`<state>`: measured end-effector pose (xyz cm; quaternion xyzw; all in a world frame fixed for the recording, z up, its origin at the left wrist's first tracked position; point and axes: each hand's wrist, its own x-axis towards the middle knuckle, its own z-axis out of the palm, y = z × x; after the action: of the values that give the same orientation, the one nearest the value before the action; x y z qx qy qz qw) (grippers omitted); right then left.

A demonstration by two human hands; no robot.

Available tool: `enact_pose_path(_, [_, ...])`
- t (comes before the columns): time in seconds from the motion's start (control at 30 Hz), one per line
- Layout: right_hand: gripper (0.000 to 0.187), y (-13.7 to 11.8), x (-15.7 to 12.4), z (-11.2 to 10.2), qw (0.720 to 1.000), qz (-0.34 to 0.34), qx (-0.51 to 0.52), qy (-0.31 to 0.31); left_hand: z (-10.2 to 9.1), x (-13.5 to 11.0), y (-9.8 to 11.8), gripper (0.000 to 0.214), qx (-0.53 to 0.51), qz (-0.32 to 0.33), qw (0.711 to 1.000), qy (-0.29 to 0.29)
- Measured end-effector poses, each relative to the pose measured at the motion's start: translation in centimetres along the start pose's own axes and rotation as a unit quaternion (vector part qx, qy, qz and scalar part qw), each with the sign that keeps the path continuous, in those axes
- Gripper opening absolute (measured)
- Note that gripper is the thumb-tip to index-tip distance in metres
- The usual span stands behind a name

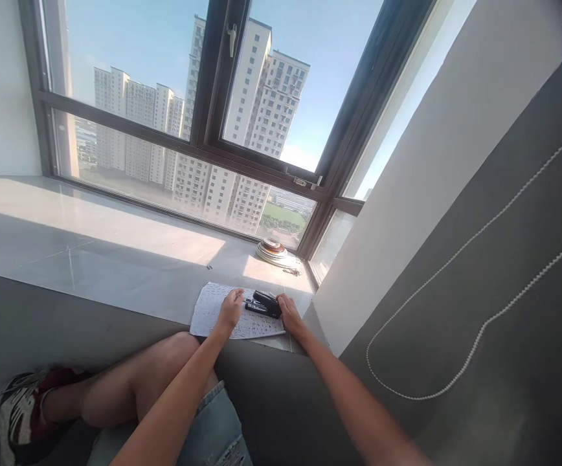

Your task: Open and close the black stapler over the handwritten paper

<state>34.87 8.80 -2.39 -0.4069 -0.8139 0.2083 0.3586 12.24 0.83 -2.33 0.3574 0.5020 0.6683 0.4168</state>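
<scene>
A black stapler lies over sheets of handwritten paper on the window sill, with its top part tilted up from the base. My right hand grips the stapler at its right end. At the opposite, open end, my left hand is closed in a pinch, with fingertips close to the metal part. What those fingers hold, if anything, is too small to make out. The paper spreads under the stapler and my left hand.
A round stack of dish-like items stands in the sill's far corner, beside a small beaded item. Small dark bits lie on the sill. A beaded blind cord hangs at right. My bent knee is below the sill.
</scene>
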Motion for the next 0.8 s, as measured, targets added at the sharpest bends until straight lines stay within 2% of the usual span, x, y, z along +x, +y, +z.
enact_pose_path(0.17, [0.034, -0.9, -0.4, -0.6, 0.999, -0.017, 0.0, -0.034, -0.1, 0.3, -0.3, 0.022, -0.023, 0.001, 1.0, 0.005])
enact_pose_path(0.47, [0.021, -2.0, -1.0, -0.4, 0.993, -0.092, -0.075, -0.016, 0.0, -0.2, 0.5, 0.025, -0.114, -0.008, 0.993, -0.009])
enact_pose_path(0.67, [0.017, -2.8, -2.0, 0.0, 0.98, -0.154, -0.104, -0.068, 0.0, -0.2, 0.5, 0.021, -0.225, -0.074, 0.971, -0.014])
enact_pose_path(0.8, [0.029, -2.7, -2.3, 0.0, 0.974, -0.18, -0.133, -0.022, 0.0, 0.0, 0.2, 0.023, -0.248, -0.124, 0.961, -0.022])
